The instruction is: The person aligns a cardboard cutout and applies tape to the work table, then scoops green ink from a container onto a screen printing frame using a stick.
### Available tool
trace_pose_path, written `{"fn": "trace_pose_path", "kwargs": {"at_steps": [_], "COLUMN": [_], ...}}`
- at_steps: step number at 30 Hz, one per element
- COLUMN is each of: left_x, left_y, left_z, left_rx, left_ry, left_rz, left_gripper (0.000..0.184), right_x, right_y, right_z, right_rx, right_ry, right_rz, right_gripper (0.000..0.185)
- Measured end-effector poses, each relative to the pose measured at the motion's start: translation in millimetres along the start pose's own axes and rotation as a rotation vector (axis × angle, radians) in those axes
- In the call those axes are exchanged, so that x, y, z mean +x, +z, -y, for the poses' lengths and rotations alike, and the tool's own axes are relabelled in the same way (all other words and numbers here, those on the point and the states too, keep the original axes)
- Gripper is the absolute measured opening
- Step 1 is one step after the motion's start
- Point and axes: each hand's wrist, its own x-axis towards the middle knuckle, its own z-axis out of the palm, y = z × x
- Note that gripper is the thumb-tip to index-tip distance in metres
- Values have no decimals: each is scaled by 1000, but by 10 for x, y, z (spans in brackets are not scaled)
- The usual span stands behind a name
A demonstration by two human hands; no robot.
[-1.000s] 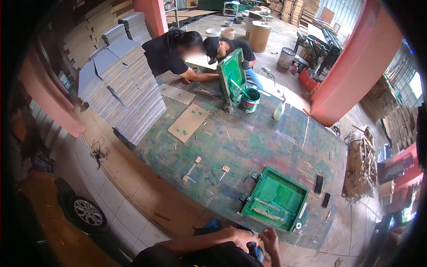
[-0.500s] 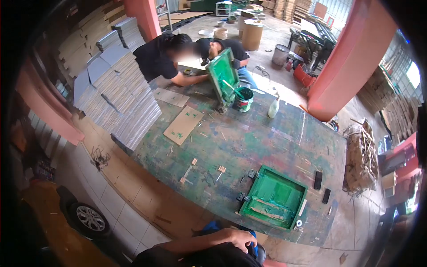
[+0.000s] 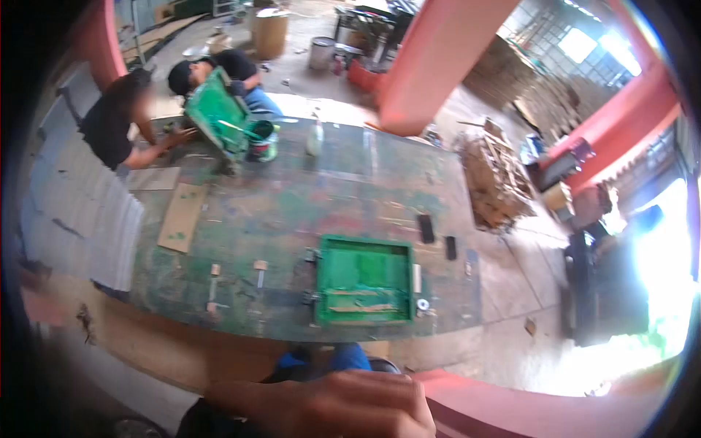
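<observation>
My left hand (image 3: 372, 405) is at the bottom of the head view, in front of my body and short of the table's near edge. Motion blurs its bent fingers, and nothing shows clearly in them. My right hand is out of sight. Beyond the left hand, a green-stained screen printing frame (image 3: 366, 244) lies flat on the table (image 3: 277, 219), with dark clamps (image 3: 310, 298) on its left side. A long ink-smeared strip (image 3: 365, 301) rests across its lower part. A small white roll (image 3: 423, 304) sits beside its right corner.
Two co-workers are at the far left, by a tilted green frame (image 3: 215, 109) and an ink bucket (image 3: 263, 150). A spray bottle (image 3: 315, 139), dark blocks (image 3: 426, 228) and cardboard (image 3: 181, 219) lie about the table. A pink pillar (image 3: 431, 66) stands behind; scrap wood (image 3: 496, 175) is at right.
My view has swung to the right, so the table and co-workers appear farther left. My left hand has come up closer to the camera and is now blurred.
</observation>
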Motion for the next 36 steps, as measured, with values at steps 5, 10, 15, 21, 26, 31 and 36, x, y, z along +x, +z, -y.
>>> {"fn": "trace_pose_path", "kwargs": {"at_steps": [5,10,15,21,26,31,36], "left_x": [461,613,447,337,100,-9,207], "left_y": [313,183,358,69,-174,-434,-405], "left_z": [-10,35,341,253,165,188,-155], "left_rx": [293,318,200,418,272,152,171], "left_ry": [343,393,-22,62,-319,-278,-221], "left_rz": [-108,137,326,452,490,455,372], "left_gripper": [15,9,16,13,16,20,14], "right_x": [-132,-177,-132,-39,36,120,144], "right_y": [-48,-56,-78,-115,-121,-136,-177], "right_z": [-34,-52,-26,86,170,266,304], "right_rx": [18,19,2,-9,-15,-19,-26], "right_ry": [32,55,84,110,122,129,129], "right_rz": [-15,-31,-37,-50,-56,-59,-64], "right_gripper": [36,37,38,39,39,40,41]}}
